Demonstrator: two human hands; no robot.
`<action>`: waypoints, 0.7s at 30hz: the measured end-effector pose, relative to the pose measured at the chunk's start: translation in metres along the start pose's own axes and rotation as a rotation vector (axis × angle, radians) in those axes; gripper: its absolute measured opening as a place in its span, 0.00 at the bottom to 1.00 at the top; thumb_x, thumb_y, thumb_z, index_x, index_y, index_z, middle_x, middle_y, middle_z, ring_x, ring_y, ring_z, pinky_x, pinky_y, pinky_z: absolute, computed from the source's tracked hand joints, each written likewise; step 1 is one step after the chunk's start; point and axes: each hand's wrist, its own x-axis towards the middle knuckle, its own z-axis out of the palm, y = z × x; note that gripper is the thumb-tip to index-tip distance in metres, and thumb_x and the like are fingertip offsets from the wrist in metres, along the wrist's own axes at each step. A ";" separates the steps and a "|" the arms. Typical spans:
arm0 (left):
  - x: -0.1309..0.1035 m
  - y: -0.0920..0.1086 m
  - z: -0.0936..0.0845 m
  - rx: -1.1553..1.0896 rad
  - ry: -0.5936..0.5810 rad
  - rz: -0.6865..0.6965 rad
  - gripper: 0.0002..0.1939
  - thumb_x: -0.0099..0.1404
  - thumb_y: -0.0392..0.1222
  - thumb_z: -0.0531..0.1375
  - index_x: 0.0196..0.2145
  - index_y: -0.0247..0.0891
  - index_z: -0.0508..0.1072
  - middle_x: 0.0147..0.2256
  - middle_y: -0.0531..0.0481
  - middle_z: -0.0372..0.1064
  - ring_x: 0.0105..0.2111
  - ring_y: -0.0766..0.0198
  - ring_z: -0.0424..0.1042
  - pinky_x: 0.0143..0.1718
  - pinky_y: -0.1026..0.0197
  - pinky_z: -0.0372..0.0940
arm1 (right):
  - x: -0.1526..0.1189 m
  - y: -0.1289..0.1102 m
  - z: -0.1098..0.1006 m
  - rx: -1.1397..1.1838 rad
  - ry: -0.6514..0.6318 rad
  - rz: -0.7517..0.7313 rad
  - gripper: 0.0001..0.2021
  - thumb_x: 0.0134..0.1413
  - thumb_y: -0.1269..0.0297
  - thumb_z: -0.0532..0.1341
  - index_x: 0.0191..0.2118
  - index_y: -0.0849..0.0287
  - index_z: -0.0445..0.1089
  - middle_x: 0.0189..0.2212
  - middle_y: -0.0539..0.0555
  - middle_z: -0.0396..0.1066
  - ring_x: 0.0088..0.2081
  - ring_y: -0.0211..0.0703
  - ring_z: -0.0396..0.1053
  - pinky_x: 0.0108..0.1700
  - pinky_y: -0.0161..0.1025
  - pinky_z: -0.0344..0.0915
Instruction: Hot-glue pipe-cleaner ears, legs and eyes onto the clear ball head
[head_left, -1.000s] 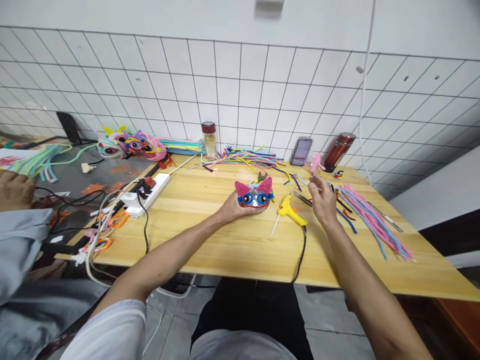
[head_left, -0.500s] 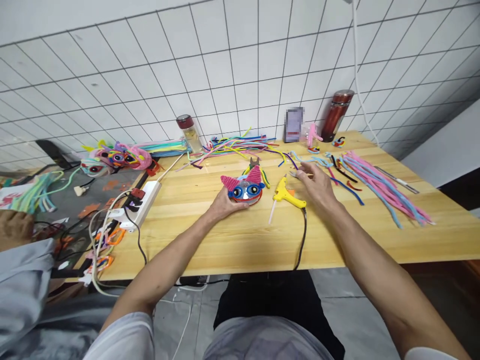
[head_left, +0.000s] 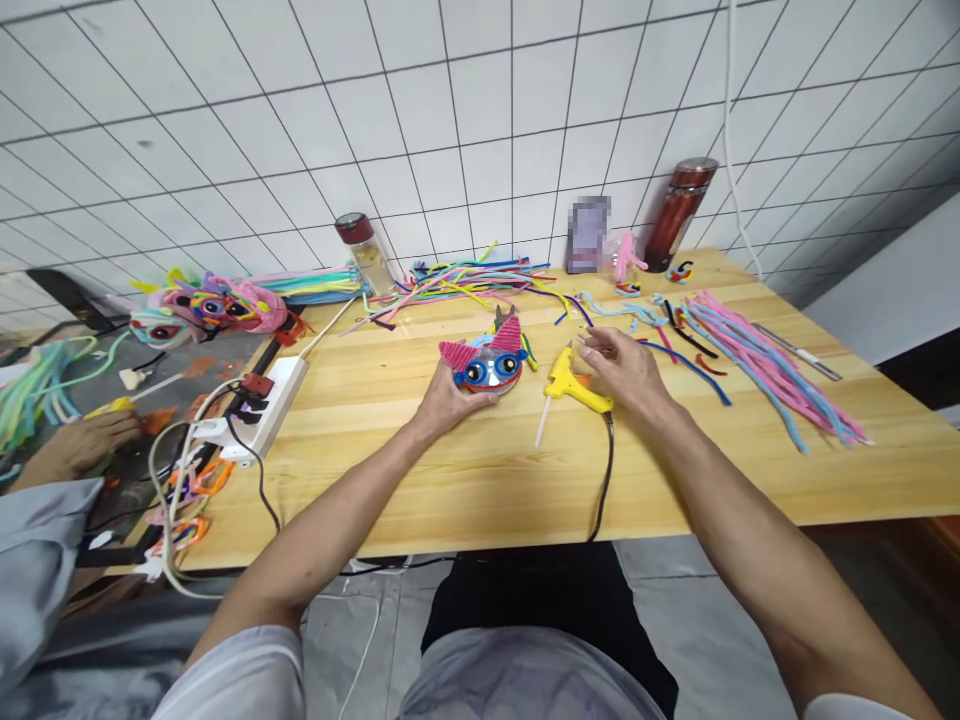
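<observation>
My left hand (head_left: 448, 402) is closed around the side of a small craft head (head_left: 491, 372) with pink pipe-cleaner ears and blue-ringed eyes. It is held at the table's middle, its eyes facing me. My right hand (head_left: 624, 370) hovers just right of a yellow glue gun (head_left: 574, 388), its fingertips pinched together. Whatever is between them is too small to make out. The glue gun lies on the table with a pale glue stick (head_left: 541, 420) sticking out of it. Pliers (head_left: 505, 316) show partly behind the craft head.
Loose pipe cleaners (head_left: 472, 280) lie along the wall, and a pink and blue bundle (head_left: 772, 370) lies at right. A glass bottle (head_left: 366, 255), a phone (head_left: 587, 235) and a red thermos (head_left: 681, 215) stand behind. At left are a power strip (head_left: 274, 405) and a co-worker's hand (head_left: 94, 440).
My right hand has shifted slightly left, nearer the glue gun, its fingers drawn closer together. My left hand still holds the craft head. The co-worker's hand has reached farther onto the left table.
</observation>
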 end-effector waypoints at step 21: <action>-0.002 -0.001 -0.001 -0.047 -0.036 -0.111 0.38 0.55 0.55 0.76 0.58 0.38 0.74 0.55 0.40 0.80 0.54 0.45 0.80 0.57 0.45 0.75 | -0.032 -0.057 -0.014 -0.748 -0.535 0.097 0.18 0.67 0.56 0.63 0.57 0.58 0.74 0.54 0.62 0.81 0.54 0.56 0.77 0.49 0.43 0.69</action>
